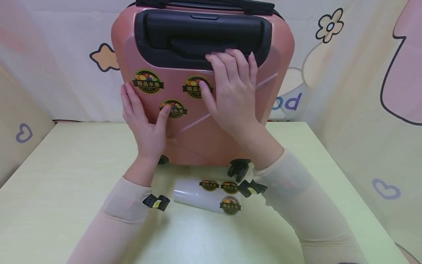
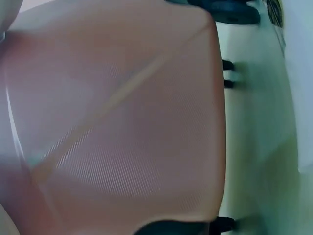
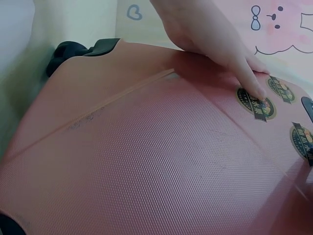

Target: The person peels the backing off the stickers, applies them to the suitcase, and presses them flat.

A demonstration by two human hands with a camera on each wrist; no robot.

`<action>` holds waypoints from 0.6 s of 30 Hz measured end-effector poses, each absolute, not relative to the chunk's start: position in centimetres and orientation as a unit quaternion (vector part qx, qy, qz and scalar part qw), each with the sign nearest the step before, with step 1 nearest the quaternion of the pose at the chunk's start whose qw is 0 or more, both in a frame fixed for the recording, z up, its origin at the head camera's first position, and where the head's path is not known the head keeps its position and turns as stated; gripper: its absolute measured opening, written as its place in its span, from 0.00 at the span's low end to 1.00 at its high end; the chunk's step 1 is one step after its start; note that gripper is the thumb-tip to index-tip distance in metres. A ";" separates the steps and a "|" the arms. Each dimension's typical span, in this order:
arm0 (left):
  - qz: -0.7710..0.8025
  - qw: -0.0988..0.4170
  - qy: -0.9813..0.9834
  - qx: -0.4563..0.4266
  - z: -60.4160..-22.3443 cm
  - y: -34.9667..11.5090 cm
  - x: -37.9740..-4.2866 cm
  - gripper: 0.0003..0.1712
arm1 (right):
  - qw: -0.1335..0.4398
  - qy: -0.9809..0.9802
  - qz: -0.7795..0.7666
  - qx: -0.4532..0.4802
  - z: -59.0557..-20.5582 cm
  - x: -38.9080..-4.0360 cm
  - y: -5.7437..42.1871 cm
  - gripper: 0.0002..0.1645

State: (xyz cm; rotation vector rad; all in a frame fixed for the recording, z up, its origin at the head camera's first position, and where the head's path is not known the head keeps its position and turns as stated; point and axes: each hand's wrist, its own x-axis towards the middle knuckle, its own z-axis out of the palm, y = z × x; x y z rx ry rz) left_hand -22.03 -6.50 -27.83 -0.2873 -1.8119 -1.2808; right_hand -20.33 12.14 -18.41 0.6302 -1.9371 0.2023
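Note:
A pink hard-shell suitcase stands on the table, a black handle recess in its upper front. Three round fruit-label stickers are on its front: an upper left one, an upper right one and a lower one. My left hand lies along the suitcase's left edge, its thumb pressing the lower sticker, as the right wrist view also shows. My right hand rests on the front with fingers extended, fingertips at the recess and thumb over the upper right sticker.
Under the suitcase's front edge lies a glossy white sticker sheet with three labels on it. A black caster wheel is close beside it. Patterned cloth encloses the pale table at the back and sides.

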 end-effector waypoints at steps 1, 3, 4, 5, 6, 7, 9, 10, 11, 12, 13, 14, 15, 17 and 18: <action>-0.522 0.437 -0.721 -0.126 -28.0 -6.7 -22.2 0.51 | 0.520 -0.808 0.084 0.263 -18.4 -20.3 12.1 0.28; -0.524 0.443 -0.714 -0.142 -28.2 -7.1 -22.5 0.45 | 0.520 -0.809 0.084 0.261 -18.4 -20.3 12.1 0.28; -0.521 0.445 -0.714 -0.146 -28.4 -7.3 -22.7 0.43 | 0.519 -0.810 0.083 0.260 -18.4 -20.3 12.1 0.28; -0.513 0.450 -0.716 -0.146 -28.4 -7.3 -22.8 0.41 | 0.519 -0.810 0.083 0.260 -18.5 -20.3 12.1 0.28; -0.501 0.458 -0.720 -0.142 -28.5 -7.3 -22.8 0.40 | 0.519 -0.810 0.083 0.259 -18.5 -20.3 12.2 0.28; -0.489 0.466 -0.725 -0.134 -28.5 -7.1 -22.8 0.41 | 0.520 -0.810 0.083 0.259 -18.5 -20.3 12.2 0.28; -0.464 0.468 -0.744 -0.108 -28.4 -6.5 -22.4 0.50 | 0.521 -0.809 0.082 0.260 -18.5 -20.3 12.2 0.28; -0.451 0.465 -0.756 -0.091 -28.3 -6.1 -22.2 0.55 | 0.522 -0.808 0.083 0.260 -18.5 -20.3 12.2 0.28; -0.439 0.460 -0.768 -0.074 -28.1 -5.7 -21.9 0.60 | 0.524 -0.807 0.083 0.261 -18.5 -20.3 12.2 0.28; -0.430 0.455 -0.777 -0.060 -28.0 -5.4 -21.8 0.66 | 0.524 -0.806 0.084 0.261 -18.5 -20.4 12.2 0.28; -0.426 0.446 -0.786 -0.049 -27.9 -5.2 -21.6 0.69 | 0.525 -0.805 0.085 0.262 -18.5 -20.4 12.2 0.28; -0.423 0.437 -0.793 -0.040 -27.7 -5.0 -21.5 0.71 | 0.525 -0.805 0.085 0.262 -18.5 -20.4 12.2 0.28; -0.425 0.429 -0.796 -0.034 -27.7 -5.0 -21.4 0.72 | 0.525 -0.805 0.086 0.263 -18.5 -20.4 12.1 0.28; -0.437 0.421 -0.794 -0.034 -27.7 -5.2 -21.4 0.70 | 0.525 -0.805 0.086 0.263 -18.5 -20.4 12.1 0.28; -0.447 0.421 -0.788 -0.041 -27.8 -5.3 -21.4 0.69 | 0.525 -0.805 0.087 0.263 -18.5 -20.4 12.1 0.28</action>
